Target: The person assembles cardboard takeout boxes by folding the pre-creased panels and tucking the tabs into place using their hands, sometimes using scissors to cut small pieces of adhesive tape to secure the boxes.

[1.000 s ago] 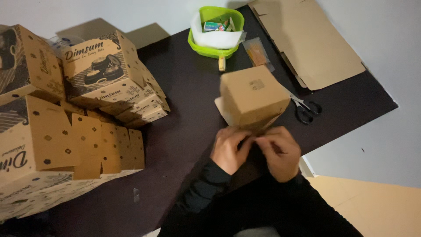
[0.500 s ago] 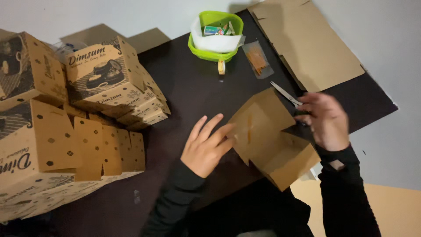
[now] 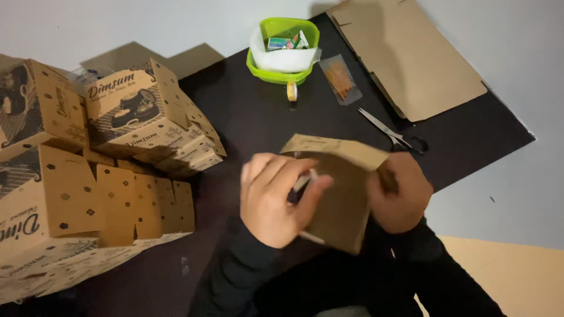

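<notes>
Cardboard fills most of the view: a stack of folded printed boxes [image 3: 88, 176] is piled at the left of a dark counter [image 3: 247, 117], and flat brown sheets [image 3: 411, 58] lie at the far right corner. A green tub [image 3: 282, 50] stands at the far edge, with a small clear packet [image 3: 339, 79] beside it and scissors [image 3: 393, 132] near the sheets.

A half-formed brown box [image 3: 335, 194] is held up off the counter, close to the body, between both hands. The left hand [image 3: 276, 199] is spread across the box's near face, its grip pressing flat with the thumb against the panel. The right hand [image 3: 399, 194] is clenched on the box's right side. The step in hand is judged to be the folding of a flat blank into shape; the next move would seem to call for the loose flaps to be tucked in while the walls are kept square.

Compared with half a second ago, the box has been turned and raised, the left hand has been moved onto it, and the right hand has been drawn in from near the scissors.
</notes>
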